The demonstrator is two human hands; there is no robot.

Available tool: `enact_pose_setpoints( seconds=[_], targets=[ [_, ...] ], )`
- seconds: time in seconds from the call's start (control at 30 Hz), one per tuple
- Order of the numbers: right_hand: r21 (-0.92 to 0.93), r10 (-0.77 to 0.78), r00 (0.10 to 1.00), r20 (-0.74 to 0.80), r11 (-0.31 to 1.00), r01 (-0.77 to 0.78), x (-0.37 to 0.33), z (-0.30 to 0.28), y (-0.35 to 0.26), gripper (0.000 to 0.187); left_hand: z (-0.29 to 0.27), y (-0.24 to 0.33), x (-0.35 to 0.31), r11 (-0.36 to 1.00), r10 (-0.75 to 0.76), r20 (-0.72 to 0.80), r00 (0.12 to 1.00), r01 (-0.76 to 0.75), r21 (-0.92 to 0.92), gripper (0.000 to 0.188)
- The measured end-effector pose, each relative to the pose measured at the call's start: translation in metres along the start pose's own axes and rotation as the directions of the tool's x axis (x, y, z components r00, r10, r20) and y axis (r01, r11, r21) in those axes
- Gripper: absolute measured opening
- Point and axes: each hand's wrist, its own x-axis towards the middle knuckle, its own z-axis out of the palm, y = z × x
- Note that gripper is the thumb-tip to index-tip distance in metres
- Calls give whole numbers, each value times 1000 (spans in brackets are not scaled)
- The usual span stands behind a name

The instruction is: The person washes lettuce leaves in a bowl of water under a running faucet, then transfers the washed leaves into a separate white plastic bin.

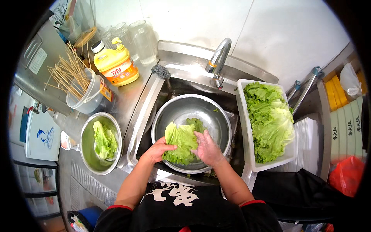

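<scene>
Over the near part of a big metal basin [164, 116] in the sink, my two hands have a lettuce leaf [181, 142] between them. My left hand [157, 150] grips its left edge, thumb lying across the front. On the other side my right hand [209, 149] touches the leaf's right edge, fingers bent against it; the fingertips are partly hidden. Behind the held leaf, a darker piece of lettuce [197, 124] shows. A white tray [247, 143] heaped with lettuce leaves [268, 120] stands at the right. To the left, a smaller metal bowl [85, 135] contains a few lettuce leaves [103, 142].
The faucet [221, 58] rises behind the basin. A scouring pad [160, 71] sits on the sink's corner. On the left counter stand a yellow detergent jug [116, 65], glass jars [143, 40] and a plastic tub [91, 96] of wooden skewers. A black cloth [297, 189] hangs at the right.
</scene>
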Motion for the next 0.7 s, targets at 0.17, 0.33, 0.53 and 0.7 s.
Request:
enact_pose_setpoints(
  seconds=[0.17, 0.33, 0.53, 0.7],
  targets=[
    [-155, -86, 995, -52, 985, 77, 4, -5, 3, 64, 5, -2, 1, 997, -1, -10, 1000, 1, 71, 41],
    [-297, -233, 971, 53, 925, 238, 9, -4, 10, 53, 5, -4, -3, 998, -12, 60, 998, 8, 68, 37],
    [-610, -196, 978, -69, 784, 114, 13, -9, 11, 52, -4, -9, 3, 986, -85, -7, 996, 85, 143, 34],
    [-648, -256, 960, -114, 752, 124, 21, -16, 0, 39, -13, 3, 0, 935, -21, 31, 999, 8, 356, 36]
  ],
)
